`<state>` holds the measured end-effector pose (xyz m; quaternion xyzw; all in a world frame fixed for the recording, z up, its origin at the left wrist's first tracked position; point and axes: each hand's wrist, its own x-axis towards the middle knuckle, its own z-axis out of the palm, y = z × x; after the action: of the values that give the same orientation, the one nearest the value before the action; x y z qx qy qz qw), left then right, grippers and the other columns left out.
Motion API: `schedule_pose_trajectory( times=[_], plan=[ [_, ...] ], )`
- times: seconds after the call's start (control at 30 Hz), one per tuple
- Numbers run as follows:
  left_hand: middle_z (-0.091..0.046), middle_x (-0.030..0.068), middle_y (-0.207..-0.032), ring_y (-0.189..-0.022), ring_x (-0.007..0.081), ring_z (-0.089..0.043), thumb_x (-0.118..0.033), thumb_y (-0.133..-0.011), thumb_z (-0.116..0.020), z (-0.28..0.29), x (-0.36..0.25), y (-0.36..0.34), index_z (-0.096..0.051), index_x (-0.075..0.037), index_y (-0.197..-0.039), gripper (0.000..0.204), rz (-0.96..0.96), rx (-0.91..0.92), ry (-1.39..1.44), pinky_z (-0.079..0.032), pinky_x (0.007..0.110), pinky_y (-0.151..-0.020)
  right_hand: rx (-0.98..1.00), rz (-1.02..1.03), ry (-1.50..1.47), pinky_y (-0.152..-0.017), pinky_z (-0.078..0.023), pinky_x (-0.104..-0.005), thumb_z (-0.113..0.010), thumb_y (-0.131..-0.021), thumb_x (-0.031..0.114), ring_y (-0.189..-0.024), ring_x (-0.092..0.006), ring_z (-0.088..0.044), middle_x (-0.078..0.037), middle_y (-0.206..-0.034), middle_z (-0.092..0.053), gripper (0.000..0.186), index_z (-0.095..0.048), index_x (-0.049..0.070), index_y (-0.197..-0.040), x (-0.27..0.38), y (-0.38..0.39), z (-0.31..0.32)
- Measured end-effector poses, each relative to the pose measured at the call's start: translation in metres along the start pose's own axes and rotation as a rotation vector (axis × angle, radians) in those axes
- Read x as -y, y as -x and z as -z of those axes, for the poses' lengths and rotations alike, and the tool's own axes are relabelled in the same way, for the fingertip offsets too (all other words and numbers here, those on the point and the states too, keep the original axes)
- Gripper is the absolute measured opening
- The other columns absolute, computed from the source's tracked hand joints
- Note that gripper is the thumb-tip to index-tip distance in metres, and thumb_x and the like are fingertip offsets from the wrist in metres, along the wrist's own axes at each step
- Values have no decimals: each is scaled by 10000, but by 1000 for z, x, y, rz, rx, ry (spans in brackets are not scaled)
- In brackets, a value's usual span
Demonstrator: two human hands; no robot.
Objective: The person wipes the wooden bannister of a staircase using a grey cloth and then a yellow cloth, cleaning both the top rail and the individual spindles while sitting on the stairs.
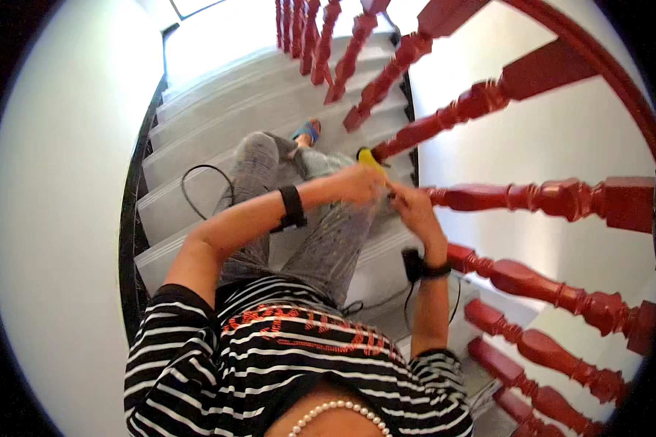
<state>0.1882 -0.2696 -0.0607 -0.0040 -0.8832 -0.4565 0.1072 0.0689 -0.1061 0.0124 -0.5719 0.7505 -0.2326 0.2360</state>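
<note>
A small, blurred yellow object (367,162) with a dark upper end lies beside a red baluster (452,120) above the stair treads. My left hand (357,183) reaches across to it, fingers curled on its lower part. My right hand (414,211) is just to the right, fingers bent and closed by the object's lower end, close to another baluster (504,197); what they hold is too small to make out. Both wrists wear black bands. My legs (328,258) in spattered grey trousers rest on the steps, with a blue sandal (306,131) farther down.
Grey stairs (226,109) with dark edging curve between a white wall (65,218) and red balusters running along the right under a curved rail (619,95). A black cable (186,193) loops at my left; more cords and a black item (412,264) lie by my right forearm.
</note>
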Motion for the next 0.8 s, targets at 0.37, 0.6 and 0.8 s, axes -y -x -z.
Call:
schedule_pose_trajectory(
  times=[0.37, 0.6, 0.8],
  plan=[
    [-664, 83, -857, -816, 114, -599, -157, -802, -608, 51, 107, 7, -629, 1, -993, 249, 484, -134, 368, -475, 274, -720, 8, -464, 83, -776, -481, -346, -607, -716, 202, -889, -303, -629, -204, -973, -646, 366, -638, -5, -1017, -234, -86, -152],
    [-677, 137, -878, -832, 225, -650, -221, -790, -603, 49, 159, 26, -656, -19, -968, 274, 485, -117, 254, -496, 317, -739, 234, -643, 132, -797, -469, -399, -516, -714, 183, -893, -313, -597, -205, -873, -627, 290, -644, 23, -920, -239, -111, -252],
    [-677, 136, -893, -837, 224, -652, -210, -786, -620, 53, 162, 15, -640, -7, -1010, 303, 448, -194, 314, -496, 328, -764, -101, -784, 107, -762, -473, -439, -556, -719, 190, -847, -378, -612, -192, -814, -654, 279, -679, 12, -895, -202, -87, -237]
  ],
)
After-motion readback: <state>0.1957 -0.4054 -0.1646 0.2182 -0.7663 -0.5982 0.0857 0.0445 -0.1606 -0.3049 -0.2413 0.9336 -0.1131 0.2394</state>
